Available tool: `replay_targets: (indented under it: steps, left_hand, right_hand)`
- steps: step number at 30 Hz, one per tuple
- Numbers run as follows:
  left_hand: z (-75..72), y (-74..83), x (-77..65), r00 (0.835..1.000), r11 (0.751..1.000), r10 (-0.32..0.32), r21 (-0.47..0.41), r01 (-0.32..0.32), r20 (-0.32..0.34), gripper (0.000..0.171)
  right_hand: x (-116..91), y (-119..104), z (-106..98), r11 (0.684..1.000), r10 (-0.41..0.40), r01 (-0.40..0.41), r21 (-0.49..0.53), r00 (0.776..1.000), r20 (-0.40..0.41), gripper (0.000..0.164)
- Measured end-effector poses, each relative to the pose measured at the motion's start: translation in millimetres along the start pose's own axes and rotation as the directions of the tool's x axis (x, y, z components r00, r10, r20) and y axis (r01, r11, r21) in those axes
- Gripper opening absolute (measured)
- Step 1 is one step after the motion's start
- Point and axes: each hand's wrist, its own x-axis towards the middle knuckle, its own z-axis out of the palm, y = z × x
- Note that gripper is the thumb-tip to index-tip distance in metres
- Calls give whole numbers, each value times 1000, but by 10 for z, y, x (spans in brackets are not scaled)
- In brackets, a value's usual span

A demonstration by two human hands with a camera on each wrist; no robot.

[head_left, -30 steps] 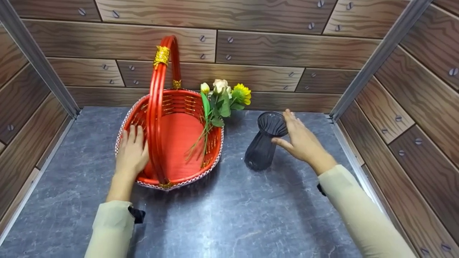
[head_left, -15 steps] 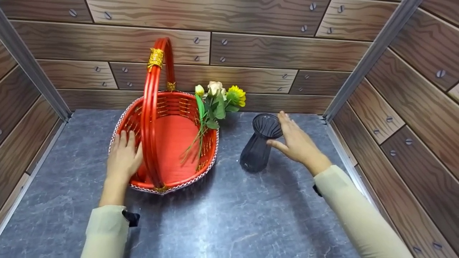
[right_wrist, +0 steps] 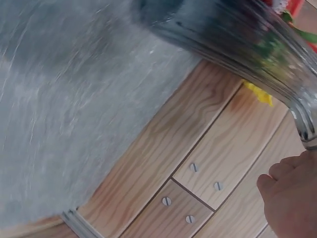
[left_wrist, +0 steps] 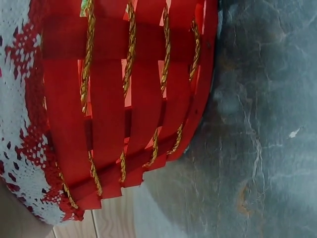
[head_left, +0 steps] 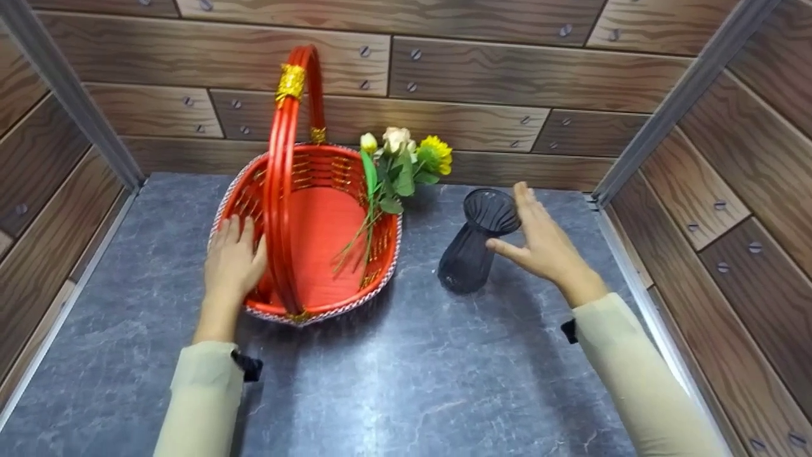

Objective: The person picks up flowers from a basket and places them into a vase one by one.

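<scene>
Nearest my head camera, I have a grey tabletop (head_left: 406,393), marbled with pale veins and carrying a bright glare in the middle. Two pale sleeves (head_left: 634,374) reach in from the lower edge, a black strap (head_left: 248,366) showing at each cuff. I see the left hand (head_left: 231,260) laid over the left rim of a red woven basket (head_left: 320,241), its fingers straight. The right hand (head_left: 542,244) is held wide, thumb spread, at the right side of a dark ribbed glass vase (head_left: 469,257); whether it touches the glass, I cannot tell. The vase stands on the tabletop, apart from the basket. Flowers (head_left: 406,171) lean over the basket's far right rim, stems inside, blooms outside. Beyond them rises a back wall (head_left: 539,70) of wood-patterned planks with screw heads; matching side walls (head_left: 729,266) meet it at grey metal posts (head_left: 685,95).
</scene>
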Motion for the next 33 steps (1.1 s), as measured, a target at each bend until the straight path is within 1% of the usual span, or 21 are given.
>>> replay_targets:
  steps: [2,4,6,8,10,11,12,13,14,15,16,17,18,19,20,21,22,23,25,31,33]
  left_hand:
    - [-8,-7,12,1000,1000,-7,6,7,1,64]
    - [-13,6,31,1000,1000,-6,6,6,1,64]
    - [-13,28,56,1000,1000,-5,5,5,-2,64]
    - [-24,36,70,1000,1000,-11,6,11,-7,64]
    - [-38,34,76,1000,1000,-17,9,17,-6,64]
    - [-43,30,77,1000,1000,-20,10,20,-4,65]
    - [-47,25,73,1000,1000,-24,12,24,2,65]
    - [-46,20,67,1000,1000,-27,12,27,9,66]
    - [-46,16,57,999,1000,-28,13,28,17,66]
    - [-40,10,47,999,999,-31,13,30,23,67]
    - [-32,4,33,999,999,-35,13,34,29,68]
    - [-22,-3,17,999,999,-40,12,39,36,68]
    - [-13,-12,-4,998,999,-45,12,45,42,69]
    - [-10,-11,-7,998,999,-46,10,46,42,69]
    - [-6,-12,-9,998,999,-47,10,46,35,69]
    - [0,-13,-10,999,999,-46,7,45,27,68]
    - [2,-14,-12,999,999,-44,7,44,17,68]
    - [2,-14,-15,999,999,-42,5,42,10,67]
    - [4,-16,-18,999,999,-39,2,39,-4,66]
    - [0,-6,-16,999,999,-47,-5,47,-4,67]
    - [4,-1,-20,999,999,-47,-9,47,0,67]
  right_hand:
    - [-6,-48,20,999,-22,26,47,996,-87,109]
    - [-21,-124,41,991,-83,105,81,967,-239,102]
    - [-38,-243,63,974,-154,207,87,897,-415,86]
    - [-33,-423,107,950,-202,301,81,793,-575,67]
    - [-18,-644,164,920,-207,376,108,703,-681,52]
    - [-13,-767,195,904,-197,405,138,678,-708,47]
    - [-21,-900,225,886,-175,426,184,674,-718,42]
    - [-35,-1031,256,858,-145,445,256,689,-710,39]
    - [-53,-1149,289,816,-107,451,361,732,-673,36]
    - [-59,-1222,363,753,-65,447,483,781,-621,35]
    - [-66,-1287,438,659,-23,420,625,841,-541,34]
    - [-73,-1340,514,539,17,360,762,899,-437,35]
    - [-78,-1376,594,398,54,275,875,945,-322,36]
    - [-63,-1391,669,248,79,187,950,974,-212,37]
    - [-38,-1396,745,110,94,97,989,990,-108,40]
    - [-4,-1400,820,-12,99,28,1000,995,-27,42]
    - [25,-1436,855,-110,96,-43,993,994,54,45]
    - [59,-1467,891,-173,90,-97,980,989,114,46]
    - [140,-1530,960,-249,81,-171,953,977,197,50]
    - [390,-1723,1129,-382,93,-307,872,925,367,57]
    - [464,-1780,1189,-441,102,-333,834,904,415,59]
